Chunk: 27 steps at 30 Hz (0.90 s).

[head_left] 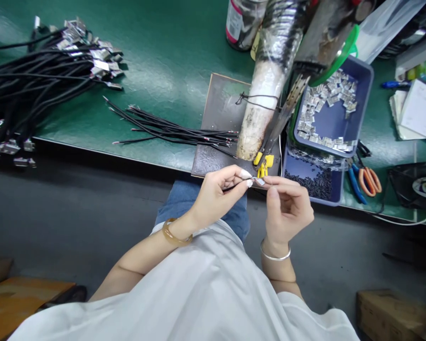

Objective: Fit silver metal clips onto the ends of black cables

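Observation:
Between finger and thumb, my left hand [222,194] pinches a thin black cable [230,188] close to its end. At that end sits a small silver metal connector [260,181]. My right hand [287,203] is closed at the connector's other side, index finger and thumb at it and the remaining fingers curled. Just beyond the fingertips are yellow clip-like pieces [264,163] at the foot of a dark metal tool. A bundle of black cables [173,128] with bare ends lies across the dark board [220,99] and the green table.
A plastic-wrapped tube [266,90] slants down over the board. Right of it, a blue bin [364,90] of metal connectors is stacked on another bin [335,189] with small black parts. Pliers [369,182] lie beside them. Finished-looking cables [57,71] pile up left.

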{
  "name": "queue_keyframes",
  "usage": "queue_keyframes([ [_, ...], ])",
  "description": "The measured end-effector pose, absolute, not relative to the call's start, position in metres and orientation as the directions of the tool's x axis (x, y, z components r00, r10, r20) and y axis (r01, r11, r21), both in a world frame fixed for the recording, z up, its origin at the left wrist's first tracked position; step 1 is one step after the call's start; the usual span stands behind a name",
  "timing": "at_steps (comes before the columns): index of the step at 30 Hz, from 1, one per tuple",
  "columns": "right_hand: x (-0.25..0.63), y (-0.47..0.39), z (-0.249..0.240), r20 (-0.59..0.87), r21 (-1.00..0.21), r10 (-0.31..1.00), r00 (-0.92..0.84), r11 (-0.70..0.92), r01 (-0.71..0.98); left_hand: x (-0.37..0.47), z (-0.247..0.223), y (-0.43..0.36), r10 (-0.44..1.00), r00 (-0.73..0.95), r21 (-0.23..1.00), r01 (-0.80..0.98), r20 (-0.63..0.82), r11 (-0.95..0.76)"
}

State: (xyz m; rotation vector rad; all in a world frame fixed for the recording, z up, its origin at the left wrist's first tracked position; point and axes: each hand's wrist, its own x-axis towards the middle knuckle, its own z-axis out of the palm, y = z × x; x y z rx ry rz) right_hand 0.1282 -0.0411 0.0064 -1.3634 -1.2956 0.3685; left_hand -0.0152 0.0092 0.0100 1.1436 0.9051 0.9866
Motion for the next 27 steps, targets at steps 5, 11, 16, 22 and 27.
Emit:
queue_keyframes([
  [5,0.132,-0.038,0.010,0.282,-0.902,0.914,0.293,0.148,0.405,-0.015,0.010,0.007,0.948,0.307,0.972,-0.185,-0.084,0.146],
  [11,0.130,-0.037,0.009,0.224,-0.940,0.942,0.249,0.141,0.312,-0.017,0.003,0.003,0.951,0.309,0.993,-0.109,-0.010,0.046],
  [16,0.129,-0.036,0.005,0.210,-0.946,0.940,0.270,0.126,0.299,-0.020,-0.001,0.002,0.941,0.279,0.979,0.020,0.191,-0.204],
  [22,0.134,-0.036,0.008,0.192,-0.955,0.956,0.222,0.130,0.268,-0.024,-0.001,0.004,0.866,0.333,0.900,0.094,0.374,-0.425],
  [27,0.139,-0.035,0.012,0.154,-0.962,0.975,0.162,0.110,0.249,-0.026,-0.001,0.003,0.824,0.385,0.851,0.154,0.416,-0.502],
])
